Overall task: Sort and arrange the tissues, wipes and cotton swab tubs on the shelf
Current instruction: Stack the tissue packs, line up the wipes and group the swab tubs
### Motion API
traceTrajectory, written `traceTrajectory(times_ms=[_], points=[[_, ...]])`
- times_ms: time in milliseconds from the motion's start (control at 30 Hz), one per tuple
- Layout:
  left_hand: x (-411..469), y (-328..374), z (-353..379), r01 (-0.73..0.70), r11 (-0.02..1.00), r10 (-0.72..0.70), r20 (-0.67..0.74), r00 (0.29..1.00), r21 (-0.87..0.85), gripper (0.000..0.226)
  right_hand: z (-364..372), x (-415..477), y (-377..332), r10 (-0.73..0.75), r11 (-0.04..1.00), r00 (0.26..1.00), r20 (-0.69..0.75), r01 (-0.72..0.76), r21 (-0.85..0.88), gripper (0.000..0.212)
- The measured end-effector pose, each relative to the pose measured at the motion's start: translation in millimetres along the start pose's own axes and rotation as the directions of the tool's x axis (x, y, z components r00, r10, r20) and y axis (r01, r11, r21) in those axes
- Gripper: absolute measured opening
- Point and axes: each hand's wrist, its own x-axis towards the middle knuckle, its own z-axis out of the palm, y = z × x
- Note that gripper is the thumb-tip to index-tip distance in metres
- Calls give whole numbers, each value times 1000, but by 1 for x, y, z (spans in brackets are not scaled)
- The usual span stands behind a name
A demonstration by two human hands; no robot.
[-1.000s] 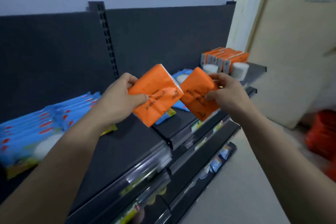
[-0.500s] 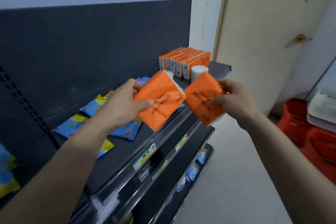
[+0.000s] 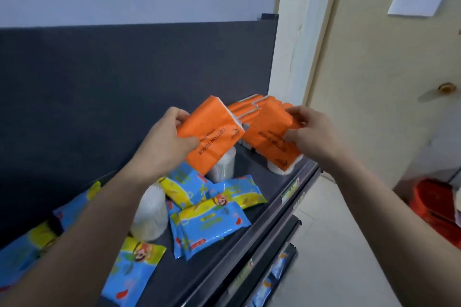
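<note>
My left hand grips one orange tissue pack and my right hand grips a second orange tissue pack. Both packs hang in the air above the dark shelf, just in front of a row of orange tissue packs standing at the shelf's far right end. Blue and yellow wipe packs lie scattered on the shelf below my left arm. White cotton swab tubs stand among them: one beside my left forearm, one under the left pack, one under the right pack.
The shelf's dark back panel rises behind everything. Lower shelves with price tags step out below the front edge. A beige door stands on the right, with red buckets on the floor beside it.
Both hands have carried the orange packs farther right and closer to the standing row of tissue packs. My view has shifted right along the shelf, bringing the scattered wipes and tubs below.
</note>
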Motion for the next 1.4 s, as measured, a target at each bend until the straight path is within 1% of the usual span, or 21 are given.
traceTrajectory(times_ms=[100,167,300,433,600,767,833,867,967,1067,1167,1300,1400], points=[[19,-10,0,61,998,-61,-111,992,-1,35,15,44,-2,-72,997,995,68,74,-19,47],[28,-16,1,80,997,-77,-185,980,10,36,29,74,-3,-136,990,983,123,141,-32,47],[48,-21,9,140,988,-113,-307,945,68,34,60,135,-3,-260,957,931,257,284,-61,45],[67,-17,25,219,971,-165,-392,905,98,34,86,186,1,-367,885,825,431,452,-112,39],[73,-19,38,292,948,-199,-482,853,126,34,121,225,2,-420,770,645,638,625,-124,35],[67,-24,35,356,929,-238,-574,784,101,36,148,230,-10,-497,718,517,697,696,-4,37],[67,-26,34,359,929,-250,-574,780,83,36,157,231,-10,-486,683,477,732,730,-23,38],[68,-27,34,361,929,-256,-564,785,81,35,161,232,-8,-470,654,472,746,754,-64,39],[75,-30,35,365,926,-259,-542,800,95,36,167,234,4,-418,560,495,761,801,-213,44],[80,-33,35,352,930,-248,-522,816,109,35,172,232,14,-387,509,492,780,819,-265,48],[82,-34,33,343,931,-246,-482,841,124,34,180,233,14,-375,504,492,786,819,-273,49],[86,-39,34,336,932,-247,-442,862,134,33,186,235,13,-398,535,467,790,817,-213,45],[91,-43,36,340,933,-267,-408,873,117,33,189,237,15,-396,539,462,794,817,-207,44]])
